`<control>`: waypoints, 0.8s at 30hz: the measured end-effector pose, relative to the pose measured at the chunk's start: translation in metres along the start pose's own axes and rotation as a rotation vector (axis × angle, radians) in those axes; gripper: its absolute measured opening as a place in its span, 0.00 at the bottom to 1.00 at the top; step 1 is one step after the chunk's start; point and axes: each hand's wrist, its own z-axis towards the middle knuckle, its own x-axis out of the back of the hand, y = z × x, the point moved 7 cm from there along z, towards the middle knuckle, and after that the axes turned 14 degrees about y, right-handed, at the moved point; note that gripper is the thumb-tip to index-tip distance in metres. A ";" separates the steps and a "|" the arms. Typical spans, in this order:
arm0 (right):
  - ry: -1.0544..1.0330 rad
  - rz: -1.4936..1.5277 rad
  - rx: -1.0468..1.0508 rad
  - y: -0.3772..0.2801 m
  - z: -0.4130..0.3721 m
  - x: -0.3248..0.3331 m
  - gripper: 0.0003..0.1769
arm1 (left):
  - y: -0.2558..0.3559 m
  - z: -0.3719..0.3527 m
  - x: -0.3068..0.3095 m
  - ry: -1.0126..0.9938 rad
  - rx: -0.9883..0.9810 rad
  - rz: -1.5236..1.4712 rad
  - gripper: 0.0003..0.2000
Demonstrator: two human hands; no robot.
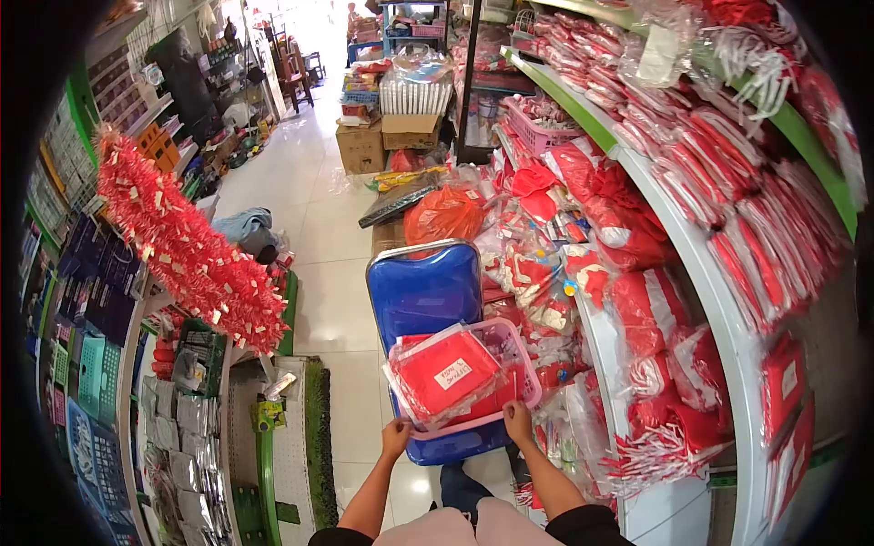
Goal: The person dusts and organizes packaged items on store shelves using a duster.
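Note:
A pink plastic basket [464, 426] rests on the seat of a blue chair [423, 296] directly in front of me. Inside it lies a stack of flat red items in clear plastic bags [432, 359], and a white label with handwriting [452, 374] is on the top one. My left hand [397, 438] is closed on the basket's near left corner. At the near right corner, my right hand [518, 424] grips the rim. The undersides of my fingers are hidden by the basket edge.
Shelves of bagged red and white goods [701, 164] curve along the right, with bagged piles [546, 264] spilling onto the floor. Red tinsel [191, 246] juts out from the left shelving. Cardboard boxes [361, 148] stand farther down the tiled aisle [323, 227].

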 end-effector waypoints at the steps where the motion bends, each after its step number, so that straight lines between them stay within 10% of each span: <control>1: -0.052 0.043 -0.046 -0.004 0.014 -0.011 0.12 | 0.012 0.013 -0.012 -0.003 -0.002 0.027 0.16; 6: -0.106 -0.059 0.075 -0.033 0.075 -0.051 0.29 | 0.040 0.052 -0.061 -0.033 -0.172 0.368 0.27; 11: -0.189 -0.194 0.204 -0.030 0.095 -0.090 0.40 | 0.027 0.055 -0.062 0.357 -0.119 0.369 0.27; 18: -0.170 -0.184 -0.027 -0.036 0.098 -0.074 0.35 | 0.056 0.048 -0.045 0.402 0.192 0.275 0.26; 24: -0.258 -0.043 -0.177 0.040 0.067 -0.094 0.28 | 0.064 0.061 -0.047 0.065 0.011 0.242 0.17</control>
